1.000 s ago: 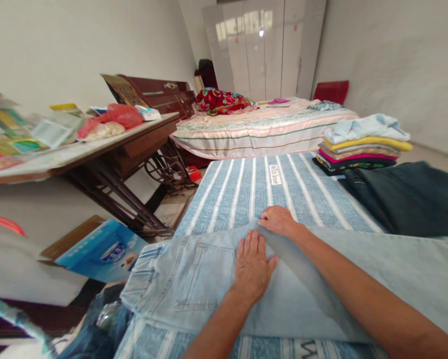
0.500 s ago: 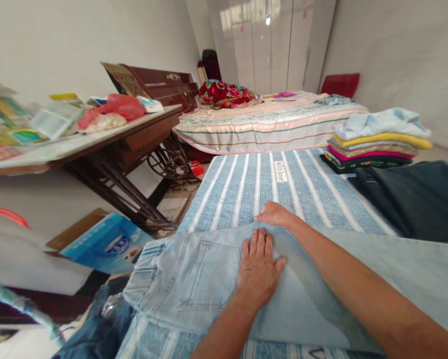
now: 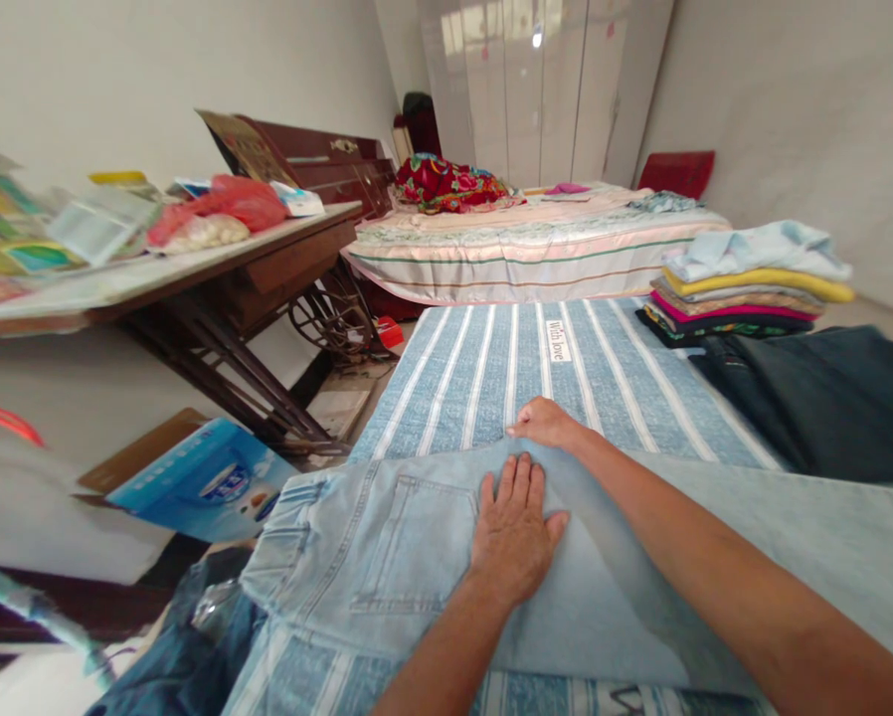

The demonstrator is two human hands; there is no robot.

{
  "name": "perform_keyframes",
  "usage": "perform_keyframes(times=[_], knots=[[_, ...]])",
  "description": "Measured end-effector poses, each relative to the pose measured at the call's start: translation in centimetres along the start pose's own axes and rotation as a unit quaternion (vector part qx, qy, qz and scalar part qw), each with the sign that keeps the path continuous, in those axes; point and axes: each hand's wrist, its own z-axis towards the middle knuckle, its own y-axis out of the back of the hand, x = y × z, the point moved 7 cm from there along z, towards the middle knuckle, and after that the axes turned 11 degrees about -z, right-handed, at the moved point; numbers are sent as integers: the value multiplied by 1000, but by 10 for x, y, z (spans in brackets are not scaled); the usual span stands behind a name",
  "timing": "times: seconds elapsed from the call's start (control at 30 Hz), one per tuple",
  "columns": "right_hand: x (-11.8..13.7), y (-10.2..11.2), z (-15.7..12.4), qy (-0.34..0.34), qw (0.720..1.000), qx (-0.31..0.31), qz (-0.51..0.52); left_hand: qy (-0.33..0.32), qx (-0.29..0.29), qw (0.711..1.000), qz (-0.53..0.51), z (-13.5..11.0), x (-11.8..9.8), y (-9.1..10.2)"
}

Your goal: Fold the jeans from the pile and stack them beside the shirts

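Light blue jeans (image 3: 417, 542) lie stretched sideways across a blue-and-white striped cloth (image 3: 476, 373). Their elastic waist points left, and a back pocket faces up. My left hand (image 3: 517, 532) rests flat on the denim just right of the pocket, fingers stretched out. At the far edge of the jeans, my right hand (image 3: 543, 423) is closed in a pinch on the fabric. My right forearm crosses over the leg part, hiding some of it.
Folded clothes (image 3: 749, 283) are stacked at the right, behind dark trousers (image 3: 826, 398). A sewing machine table (image 3: 267, 249) with bags and boxes stands left. Below it sits a blue carton (image 3: 208, 482). Dark blue clothing (image 3: 185, 646) hangs low at left. A bed (image 3: 536, 259) lies beyond.
The view has shifted very slightly. Both hands stay in the same places on the jeans, with no visible change in grip.
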Motion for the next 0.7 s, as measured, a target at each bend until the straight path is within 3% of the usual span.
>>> perform_keyframes(times=[0.13,0.33,0.47,0.7], knots=[[-2,0,-1,6,1000,22,-1,-5,2,1000,-3,0,0,2],[4,2,-7,0,1000,-14,-25,-12,5,1000,4,2,0,3],[6,8,-8,24,999,-2,-34,-12,4,1000,16,4,2,3],[-23,21,-26,50,995,57,-59,4,35,999,39,11,2,4]])
